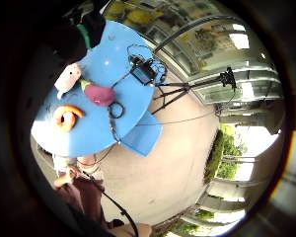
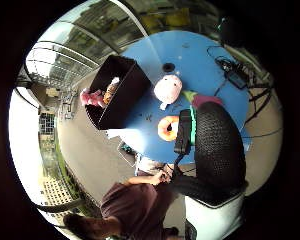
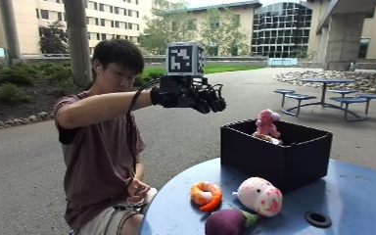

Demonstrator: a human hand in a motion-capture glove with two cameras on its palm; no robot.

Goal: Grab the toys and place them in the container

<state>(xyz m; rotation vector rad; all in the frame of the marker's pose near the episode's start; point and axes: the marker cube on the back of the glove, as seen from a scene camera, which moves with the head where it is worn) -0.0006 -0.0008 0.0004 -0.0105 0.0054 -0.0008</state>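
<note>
At the round blue table [image 3: 344, 196] a person sat with the gloved right hand [image 3: 198, 98] raised to about face height, well above the tabletop and to one side of the black container [image 3: 276, 152]. Its fingers were curled downward, close together, and nothing was in them as far as I could see. The bare left hand [image 3: 136, 188] rested down by the lap.

Three toys lay on the table in front of the container: an orange shrimp toy [image 3: 205, 194] nearest the person, a pink pig plush [image 3: 260, 196] just beside the container's front wall, and a purple eggplant toy [image 3: 228, 221] at the table's near edge, touching or almost touching the pig. Inside the container a pink plush figure [image 3: 265, 122] stood upright, poking above the rim, with something orange beside it that I could not make out.

From the palm, the same three toys showed far below, and a black power brick [image 1: 142, 73] with cables lay on the table's far side.
</note>
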